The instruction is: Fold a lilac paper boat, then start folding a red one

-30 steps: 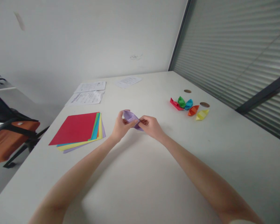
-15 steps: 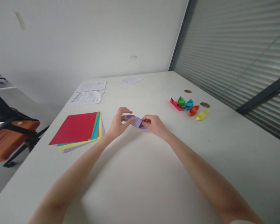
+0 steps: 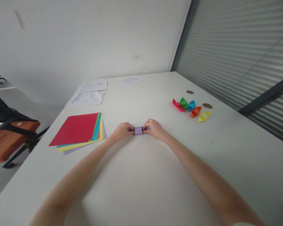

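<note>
And there's the change: half a second ago the purple paper (image 3: pixel 138 130) sat tilted, the left hand (image 3: pixel 123 131) arched over it with fingers lifted; now it lies level, a short band squared up between the two hands. The left hand has dropped and curled in, thumb and fingers pinching the left end; the right hand (image 3: pixel 155 129) pinches the other end, knuckles up. Both forearms reach in from the near side, angled toward each other, wrists low. The paper's mid-table, well in from the left and right edges; whether it touches the table (image 3: pixel 141 182), I can't tell. Over by the left edge, the stack (image 3: pixel 75 129) hasn't budged, red on top. Toward the right edge, the boats (image 3: pixel 196 111) hold their row, yellow nearest.
</note>
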`<control>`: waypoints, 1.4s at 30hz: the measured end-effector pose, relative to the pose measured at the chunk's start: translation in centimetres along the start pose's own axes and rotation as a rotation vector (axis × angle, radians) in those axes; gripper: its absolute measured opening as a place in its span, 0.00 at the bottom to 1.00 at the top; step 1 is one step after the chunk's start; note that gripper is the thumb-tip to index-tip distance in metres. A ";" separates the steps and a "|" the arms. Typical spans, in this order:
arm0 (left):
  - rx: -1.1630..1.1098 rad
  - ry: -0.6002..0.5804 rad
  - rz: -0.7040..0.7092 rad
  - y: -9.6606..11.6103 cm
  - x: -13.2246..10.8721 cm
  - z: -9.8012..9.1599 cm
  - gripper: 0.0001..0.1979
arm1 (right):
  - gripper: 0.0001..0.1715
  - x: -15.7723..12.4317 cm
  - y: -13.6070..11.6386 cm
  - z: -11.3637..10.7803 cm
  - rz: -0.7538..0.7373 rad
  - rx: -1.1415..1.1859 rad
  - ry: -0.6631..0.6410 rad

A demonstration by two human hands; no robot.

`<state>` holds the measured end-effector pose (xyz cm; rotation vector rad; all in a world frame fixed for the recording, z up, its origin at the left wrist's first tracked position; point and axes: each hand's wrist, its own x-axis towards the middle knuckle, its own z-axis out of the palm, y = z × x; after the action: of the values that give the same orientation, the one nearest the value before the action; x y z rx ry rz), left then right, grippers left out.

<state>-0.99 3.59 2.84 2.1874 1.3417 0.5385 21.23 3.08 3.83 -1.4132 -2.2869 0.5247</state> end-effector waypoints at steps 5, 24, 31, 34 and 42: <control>0.005 0.009 0.013 0.1 0.0 -0.2 0.08 | 0.05 0.0 -0.1 0.2 -0.041 0.016 0.003; -0.104 0.034 0.031 -0.9 0.5 0.5 0.04 | 0.03 0.1 0.8 1.7 -0.047 0.071 0.047; 0.016 -0.009 -0.037 -0.9 0.5 0.2 0.05 | 0.05 -0.1 0.9 1.7 -0.012 0.056 0.008; 0.039 -0.016 -0.063 -0.7 0.4 0.1 0.07 | 0.06 -0.2 1.0 1.7 -0.007 0.052 0.009; -0.015 -0.007 -0.081 -0.4 0.4 0.3 0.07 | 0.05 -0.1 1.3 1.8 -0.053 0.061 0.033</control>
<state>-0.91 3.98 2.40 2.1110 1.4108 0.5087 21.34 3.30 1.62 -1.3186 -2.2564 0.5462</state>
